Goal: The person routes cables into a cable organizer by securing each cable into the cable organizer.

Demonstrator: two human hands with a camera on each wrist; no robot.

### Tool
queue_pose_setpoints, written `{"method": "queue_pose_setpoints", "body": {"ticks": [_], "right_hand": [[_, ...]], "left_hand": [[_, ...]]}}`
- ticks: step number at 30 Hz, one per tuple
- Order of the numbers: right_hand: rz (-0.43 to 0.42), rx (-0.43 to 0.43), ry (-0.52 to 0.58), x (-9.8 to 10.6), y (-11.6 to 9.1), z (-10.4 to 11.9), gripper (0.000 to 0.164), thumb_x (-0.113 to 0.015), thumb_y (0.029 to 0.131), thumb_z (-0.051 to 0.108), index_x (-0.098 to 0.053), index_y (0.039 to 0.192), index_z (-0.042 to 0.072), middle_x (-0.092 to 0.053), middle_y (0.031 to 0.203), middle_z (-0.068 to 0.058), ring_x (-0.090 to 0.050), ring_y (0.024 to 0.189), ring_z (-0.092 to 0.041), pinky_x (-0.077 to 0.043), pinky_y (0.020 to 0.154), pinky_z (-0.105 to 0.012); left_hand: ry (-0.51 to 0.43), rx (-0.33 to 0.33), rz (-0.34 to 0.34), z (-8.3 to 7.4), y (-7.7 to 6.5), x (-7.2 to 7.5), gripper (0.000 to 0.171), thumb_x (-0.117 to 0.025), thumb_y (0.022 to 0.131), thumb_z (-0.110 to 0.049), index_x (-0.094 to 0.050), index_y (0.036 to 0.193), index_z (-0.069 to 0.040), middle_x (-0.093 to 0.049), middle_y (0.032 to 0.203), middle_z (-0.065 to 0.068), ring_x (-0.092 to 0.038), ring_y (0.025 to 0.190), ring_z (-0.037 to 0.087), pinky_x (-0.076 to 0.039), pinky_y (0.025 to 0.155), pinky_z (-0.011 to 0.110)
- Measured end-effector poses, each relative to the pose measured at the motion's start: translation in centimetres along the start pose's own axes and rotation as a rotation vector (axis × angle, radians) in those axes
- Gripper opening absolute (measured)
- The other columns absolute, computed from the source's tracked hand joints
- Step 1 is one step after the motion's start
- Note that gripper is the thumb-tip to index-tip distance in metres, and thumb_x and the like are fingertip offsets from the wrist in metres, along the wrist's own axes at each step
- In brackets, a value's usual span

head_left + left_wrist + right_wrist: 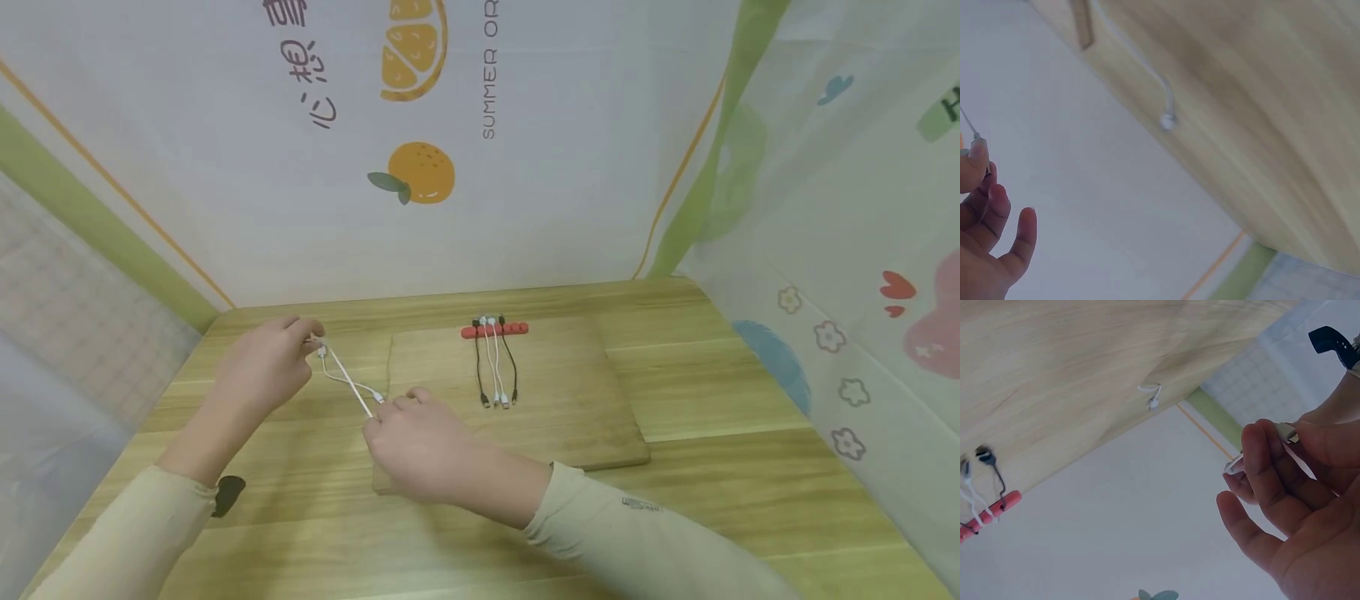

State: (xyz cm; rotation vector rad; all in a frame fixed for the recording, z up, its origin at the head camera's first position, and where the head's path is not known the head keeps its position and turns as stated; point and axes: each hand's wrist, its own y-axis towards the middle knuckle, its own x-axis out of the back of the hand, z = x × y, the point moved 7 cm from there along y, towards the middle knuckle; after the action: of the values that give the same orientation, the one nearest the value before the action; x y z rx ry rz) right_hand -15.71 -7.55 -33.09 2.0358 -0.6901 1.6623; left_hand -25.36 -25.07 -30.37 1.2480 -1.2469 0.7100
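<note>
A white charging cable (348, 379) stretches taut between my two hands. My left hand (273, 367), above the table's left part, pinches one end; in the left wrist view its thumb and finger hold the plug (980, 147). Over the board's left side, my right hand (423, 450) pinches the other end, and the right wrist view shows the metal tip of that white connector (1286, 432) between thumb and fingers. Beneath the stretched cable, a second white cable (363, 386) lies loosely bent on the table, its right plug near my right fingers.
On the wooden board (555, 425) sits a red cable holder (517, 328) along the back edge. Black and white short cables (495, 367) run side by side from its left slots toward me. The wood-grain table (712, 392) meets a printed curtain (562, 208) behind.
</note>
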Motion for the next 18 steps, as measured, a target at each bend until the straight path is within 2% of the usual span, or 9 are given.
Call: {"method": "queue_pose_setpoints", "body": {"ticks": [3,7,9,13,18], "right_hand": [[-0.033,0.001,-0.005,0.0,-0.9,-0.8,0.031,-0.072,0.098,0.029,-0.07,0.127,0.016,-0.074,0.126,0.001,-0.068,0.124,-0.016,-0.05,0.116,-0.039],[-0.098,0.008,-0.035,-0.1,-2.0,-1.6,0.03,-0.074,0.095,0.026,-0.071,0.121,0.014,-0.075,0.118,0.001,-0.071,0.117,-0.017,-0.053,0.113,-0.039],[-0.137,0.013,-0.073,-0.1,-2.6,-1.8,0.022,-0.073,0.094,0.024,-0.073,0.115,0.014,-0.075,0.11,0.001,-0.072,0.111,-0.016,-0.055,0.11,-0.038],[-0.194,0.011,-0.129,-0.2,-3.7,-2.3,0.008,-0.068,0.097,0.02,-0.072,0.103,0.016,-0.073,0.099,0.002,-0.072,0.101,-0.016,-0.057,0.105,-0.038],[-0.19,-0.017,-0.128,-0.6,-4.6,-3.0,0.012,-0.064,0.099,0.016,-0.074,0.106,0.014,-0.075,0.101,0.0,-0.073,0.104,-0.018,-0.056,0.107,-0.039]], "left_hand": [[-0.064,0.012,0.023,-1.5,1.4,0.4,0.016,-0.062,0.103,-0.009,-0.07,0.116,-0.002,-0.073,0.112,0.021,-0.072,0.093,0.039,-0.057,0.072,0.052],[-0.143,0.008,0.007,-3.6,3.0,0.8,0.014,-0.062,0.103,-0.006,-0.069,0.112,0.002,-0.07,0.107,0.021,-0.07,0.093,0.038,-0.057,0.079,0.052],[-0.179,0.009,0.004,-4.6,3.8,0.8,0.013,-0.063,0.102,-0.004,-0.069,0.111,0.003,-0.07,0.106,0.021,-0.069,0.095,0.039,-0.057,0.082,0.052],[-0.225,0.002,-0.003,-6.5,5.4,0.4,0.013,-0.064,0.1,-0.001,-0.07,0.111,0.003,-0.07,0.104,0.02,-0.069,0.095,0.036,-0.058,0.082,0.049],[-0.248,-0.047,-0.03,-9.2,7.4,-0.4,0.015,-0.063,0.097,0.003,-0.071,0.109,0.002,-0.068,0.096,0.016,-0.064,0.088,0.03,-0.056,0.078,0.042]]}}
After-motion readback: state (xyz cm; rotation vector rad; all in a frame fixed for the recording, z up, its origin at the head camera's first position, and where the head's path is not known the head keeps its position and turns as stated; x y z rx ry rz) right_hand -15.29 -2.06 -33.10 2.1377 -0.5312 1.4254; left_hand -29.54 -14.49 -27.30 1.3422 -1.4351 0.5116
